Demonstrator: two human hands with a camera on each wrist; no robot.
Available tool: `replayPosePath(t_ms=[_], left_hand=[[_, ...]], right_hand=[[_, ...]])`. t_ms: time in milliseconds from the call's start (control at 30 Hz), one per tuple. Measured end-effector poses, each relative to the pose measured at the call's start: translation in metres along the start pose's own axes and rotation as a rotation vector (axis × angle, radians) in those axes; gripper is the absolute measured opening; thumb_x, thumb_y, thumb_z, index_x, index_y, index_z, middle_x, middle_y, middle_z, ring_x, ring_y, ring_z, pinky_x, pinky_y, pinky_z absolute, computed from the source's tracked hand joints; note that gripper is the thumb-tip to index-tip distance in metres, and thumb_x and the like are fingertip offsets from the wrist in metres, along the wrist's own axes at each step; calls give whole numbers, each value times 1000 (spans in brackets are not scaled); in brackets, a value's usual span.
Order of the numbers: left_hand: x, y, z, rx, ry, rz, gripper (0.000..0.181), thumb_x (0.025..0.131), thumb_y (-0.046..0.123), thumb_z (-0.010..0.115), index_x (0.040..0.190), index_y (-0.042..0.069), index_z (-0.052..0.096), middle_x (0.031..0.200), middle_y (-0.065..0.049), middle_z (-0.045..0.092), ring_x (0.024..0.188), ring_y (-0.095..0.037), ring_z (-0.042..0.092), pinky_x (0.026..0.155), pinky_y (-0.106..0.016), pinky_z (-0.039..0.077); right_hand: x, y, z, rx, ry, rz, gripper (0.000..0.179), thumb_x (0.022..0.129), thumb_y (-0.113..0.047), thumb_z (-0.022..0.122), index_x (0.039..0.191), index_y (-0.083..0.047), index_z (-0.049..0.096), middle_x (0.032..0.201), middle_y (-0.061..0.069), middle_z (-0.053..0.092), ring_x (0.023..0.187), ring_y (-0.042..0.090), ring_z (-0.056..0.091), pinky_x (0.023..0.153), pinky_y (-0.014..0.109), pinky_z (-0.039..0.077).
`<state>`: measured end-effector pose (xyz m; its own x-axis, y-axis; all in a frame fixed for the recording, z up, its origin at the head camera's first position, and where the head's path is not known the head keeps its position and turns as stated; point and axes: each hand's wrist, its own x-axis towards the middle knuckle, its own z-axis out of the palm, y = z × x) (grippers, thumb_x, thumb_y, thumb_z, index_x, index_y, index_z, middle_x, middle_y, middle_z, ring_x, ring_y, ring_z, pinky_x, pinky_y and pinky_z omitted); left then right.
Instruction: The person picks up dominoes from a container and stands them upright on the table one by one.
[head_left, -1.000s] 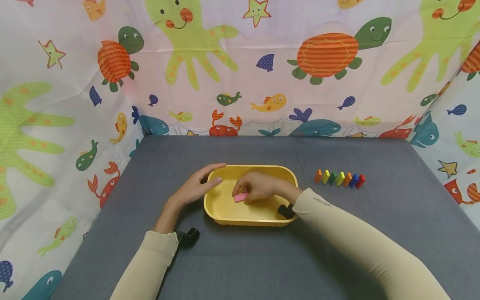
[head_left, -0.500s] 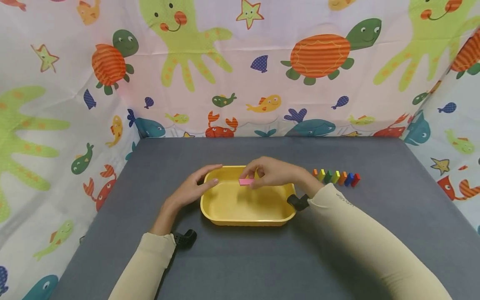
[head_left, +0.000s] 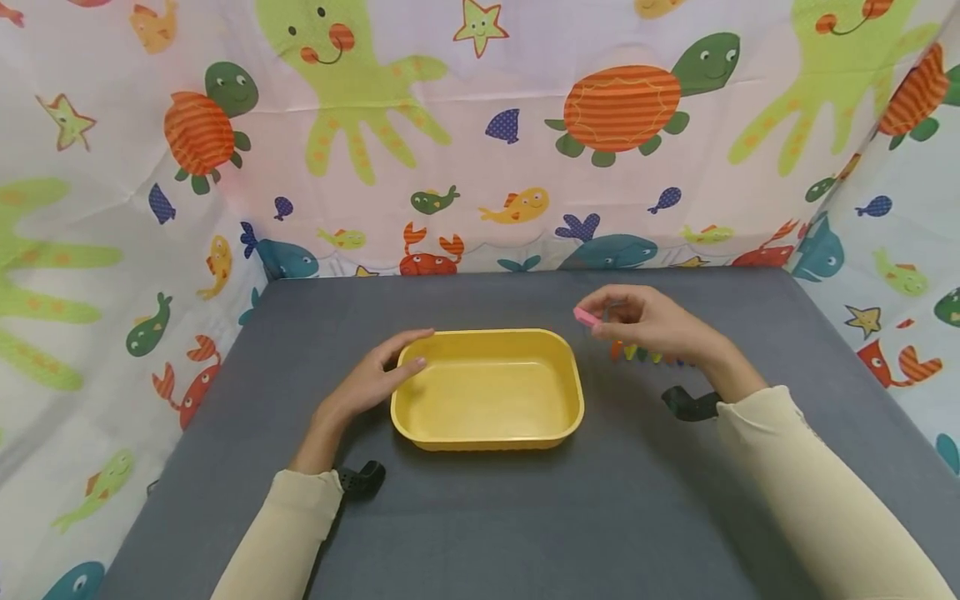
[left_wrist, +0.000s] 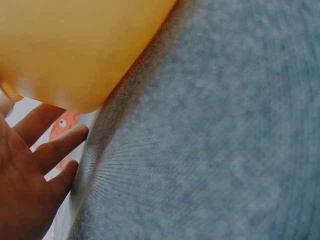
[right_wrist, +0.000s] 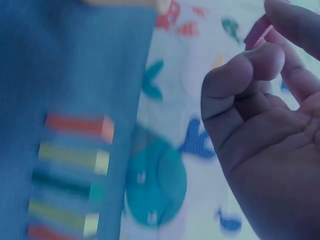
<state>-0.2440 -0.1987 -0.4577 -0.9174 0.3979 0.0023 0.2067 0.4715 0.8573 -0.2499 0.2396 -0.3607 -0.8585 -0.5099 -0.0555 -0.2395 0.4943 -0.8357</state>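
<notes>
My right hand (head_left: 656, 323) pinches a pink domino (head_left: 587, 317) between thumb and fingers, raised above the table near the left end of a row of dominoes. An orange domino (right_wrist: 77, 127) leads that row in the right wrist view, followed by yellow, green, yellow and orange ones, all standing on end. From the head, the hand covers most of them. My left hand (head_left: 372, 377) rests against the left end of a yellow tub (head_left: 487, 400), thumb over the rim and fingers extended along the outside. The tub holds nothing.
A grey cloth (head_left: 510, 533) covers the table. Behind it and at both sides hang curtains (head_left: 420, 150) printed with sea animals. Black wrist straps with mounts (head_left: 363, 479) sit on both forearms.
My right hand has lifted the pink domino out of the tub and carried it right, over to the domino row. The left hand has stayed at the tub. The head view has shifted slightly.
</notes>
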Motion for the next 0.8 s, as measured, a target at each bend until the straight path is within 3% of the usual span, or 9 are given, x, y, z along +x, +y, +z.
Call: replayPosePath(t_ms=[200,333,567,800], left_hand=[[-1,4,0,-23,-5,10,47,103,32,61,149,33,50,158,1,45,145,-26,43,119,-56,36],[0,4,1,-18,-4,5,49,103,32,61,150,32,49,158,0,45,145,-27,42,120,-57,35],[0,1,2,17,3,-9,49,102,35,61,150,34,48,158,1,45,147,-26,40,121,-58,32],[0,3,3,4,5,-10,49,103,33,60,150,32,48,158,0,44,146,-27,41,120,-58,34]], right_hand=[[-43,31,-28,17,229,68,34,99,-22,68,131,-12,62,115,-9,67,97,13,70,78,27,60],[-65,56,-42,27,357,127,33,99,-23,68,130,-13,61,110,-18,66,91,6,68,70,27,55],[-98,104,-55,101,418,146,22,102,-20,63,123,-23,61,101,-19,65,78,7,60,66,25,49],[-110,133,-54,57,418,259,31,100,-27,66,124,-10,58,93,-21,64,76,8,59,65,26,49]])
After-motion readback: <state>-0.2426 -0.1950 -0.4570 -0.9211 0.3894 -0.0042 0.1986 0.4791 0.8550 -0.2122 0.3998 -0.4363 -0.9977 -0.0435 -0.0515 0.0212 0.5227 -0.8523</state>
